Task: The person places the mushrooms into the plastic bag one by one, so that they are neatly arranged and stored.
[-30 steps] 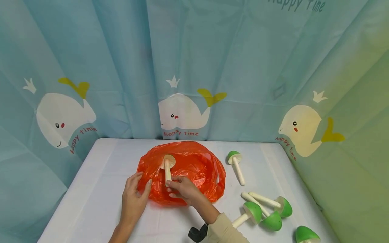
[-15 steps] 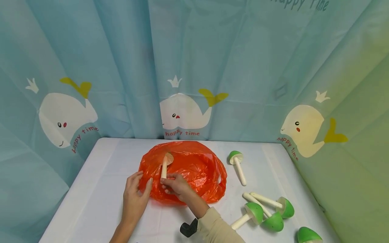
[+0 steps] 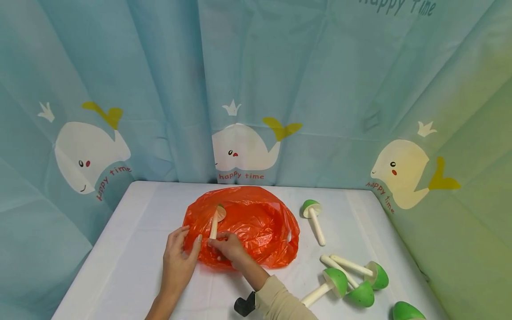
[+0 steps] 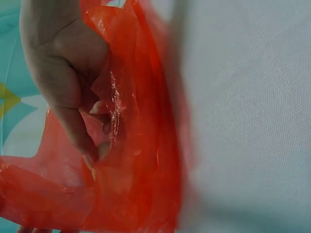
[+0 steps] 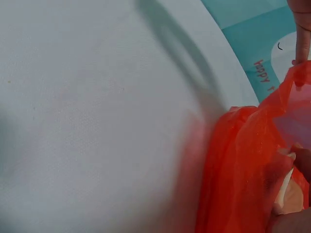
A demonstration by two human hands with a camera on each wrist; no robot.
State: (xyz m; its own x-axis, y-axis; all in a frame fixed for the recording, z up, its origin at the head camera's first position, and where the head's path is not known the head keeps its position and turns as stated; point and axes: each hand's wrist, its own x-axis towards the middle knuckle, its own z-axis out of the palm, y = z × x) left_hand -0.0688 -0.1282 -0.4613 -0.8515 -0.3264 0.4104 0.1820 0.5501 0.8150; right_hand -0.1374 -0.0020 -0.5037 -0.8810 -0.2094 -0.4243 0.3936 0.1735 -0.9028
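A red plastic bag (image 3: 256,231) lies spread with its mouth facing up near the back of the white table. At its left side, my left hand (image 3: 178,260) holds the rim, fingers outside and thumb at the inner edge. My right hand (image 3: 231,249) pinches the lower stem end of a toy mushroom (image 3: 214,226) within the bag's mouth, cap pointing away from me. Through the red film in the right wrist view, the pale stem (image 5: 285,187) shows between my fingers. The left wrist view has my right hand (image 4: 73,87) reaching down inside the bag.
One green-capped toy mushroom (image 3: 315,222) lies right of the bag. Several more, including a mushroom (image 3: 335,282) in a cluster, lie at the front right. A black object (image 3: 245,304) sits by my right sleeve (image 3: 282,300). A whale-print curtain (image 3: 248,89) hangs behind the table.
My right hand has moved a little left and down with the mushroom, which sits lower against the bag and leans more. My left hand stays at the rim.
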